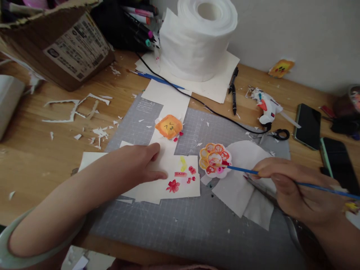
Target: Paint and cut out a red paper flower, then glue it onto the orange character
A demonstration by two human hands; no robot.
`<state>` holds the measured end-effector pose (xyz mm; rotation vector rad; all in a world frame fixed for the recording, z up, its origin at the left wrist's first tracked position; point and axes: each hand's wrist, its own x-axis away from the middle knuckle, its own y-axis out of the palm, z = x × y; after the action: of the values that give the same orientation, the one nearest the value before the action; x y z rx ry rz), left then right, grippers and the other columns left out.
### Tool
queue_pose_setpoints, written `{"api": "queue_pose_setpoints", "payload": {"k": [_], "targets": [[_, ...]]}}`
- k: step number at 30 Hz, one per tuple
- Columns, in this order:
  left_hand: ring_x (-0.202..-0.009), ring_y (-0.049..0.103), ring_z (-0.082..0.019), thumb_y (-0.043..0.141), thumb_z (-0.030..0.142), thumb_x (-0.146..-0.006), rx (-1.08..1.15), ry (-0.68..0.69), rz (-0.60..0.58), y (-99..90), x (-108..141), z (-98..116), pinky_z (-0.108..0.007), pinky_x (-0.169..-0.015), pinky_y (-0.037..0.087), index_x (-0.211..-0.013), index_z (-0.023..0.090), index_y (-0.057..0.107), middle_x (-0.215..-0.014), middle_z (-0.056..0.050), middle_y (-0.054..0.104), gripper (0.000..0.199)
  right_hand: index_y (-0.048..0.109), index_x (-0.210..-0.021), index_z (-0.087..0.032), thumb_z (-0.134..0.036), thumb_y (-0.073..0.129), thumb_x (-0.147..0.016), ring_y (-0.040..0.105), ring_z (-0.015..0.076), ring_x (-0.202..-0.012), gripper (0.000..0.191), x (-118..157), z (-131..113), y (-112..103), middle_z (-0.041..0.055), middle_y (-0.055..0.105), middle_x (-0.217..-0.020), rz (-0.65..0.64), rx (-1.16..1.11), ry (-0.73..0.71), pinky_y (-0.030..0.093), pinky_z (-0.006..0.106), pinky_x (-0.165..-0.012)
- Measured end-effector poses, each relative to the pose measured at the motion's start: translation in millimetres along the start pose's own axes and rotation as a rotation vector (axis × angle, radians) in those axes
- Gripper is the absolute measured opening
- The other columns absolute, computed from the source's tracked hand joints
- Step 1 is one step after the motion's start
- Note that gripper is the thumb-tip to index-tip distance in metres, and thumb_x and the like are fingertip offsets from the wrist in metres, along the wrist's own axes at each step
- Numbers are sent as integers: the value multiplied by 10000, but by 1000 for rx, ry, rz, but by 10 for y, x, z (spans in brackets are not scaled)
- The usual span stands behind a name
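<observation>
My left hand (146,165) rests on white paper (152,191) painted with red and yellow marks; thumb and a finger are apart and hold nothing. In my right hand (292,183) is a blue paintbrush (242,170). Its tip is over the flower-shaped palette (215,160), which has orange, red and pink paint in its wells. Beyond my left hand, an orange diamond-shaped piece with a drawn face (169,126) lies on a paper strip. Crumpled white tissue (239,191) lies between the palette and my right hand.
A grey cutting mat (194,225) covers the desk's middle. Behind stand a large paper roll (197,45) and a cardboard box (56,48). A black cable crosses toward a glue gun (264,107) and black-handled scissors (281,134). Two phones (307,125) lie at right, paper scraps at left.
</observation>
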<state>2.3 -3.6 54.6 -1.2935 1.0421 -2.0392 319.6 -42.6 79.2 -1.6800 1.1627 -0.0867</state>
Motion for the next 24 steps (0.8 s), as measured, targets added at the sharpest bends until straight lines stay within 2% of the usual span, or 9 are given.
{"api": "queue_pose_setpoints", "payload": {"k": [5, 12, 20, 24], "targets": [[-576, 607, -257, 555, 563, -847, -7, 1, 8, 6, -10, 1, -339, -543, 331, -874, 245, 529, -688, -53, 653, 320, 582, -932, -182, -202, 408, -1013, 706, 126, -686, 193, -40, -32, 0, 40, 685, -709, -30, -13, -45, 579, 175, -647], [-552, 599, -240, 567, 590, -833, 1, 21, 45, 66, -13, -62, -337, -516, 323, -843, 263, 496, -686, -51, 665, 335, 599, -938, -208, -225, 422, -1011, 706, 149, -664, 192, -67, -44, 7, 28, 682, -701, -21, -26, -32, 588, 213, -606], [-571, 595, -258, 573, 569, -834, 10, -4, 4, 2, -3, -11, -332, -529, 300, -846, 245, 509, -672, -46, 638, 330, 567, -936, -208, -277, 385, -1035, 696, 149, -697, 219, -39, -11, 3, 42, 669, -728, -42, -51, 15, 576, 229, -637], [-560, 581, -251, 564, 570, -837, 6, 8, 19, 23, -14, -20, -329, -528, 291, -837, 250, 489, -669, -41, 627, 329, 556, -955, -208, -257, 385, -1034, 702, 145, -734, 195, -31, 10, 7, 48, 680, -745, -77, -56, 6, 575, 219, -663]]}}
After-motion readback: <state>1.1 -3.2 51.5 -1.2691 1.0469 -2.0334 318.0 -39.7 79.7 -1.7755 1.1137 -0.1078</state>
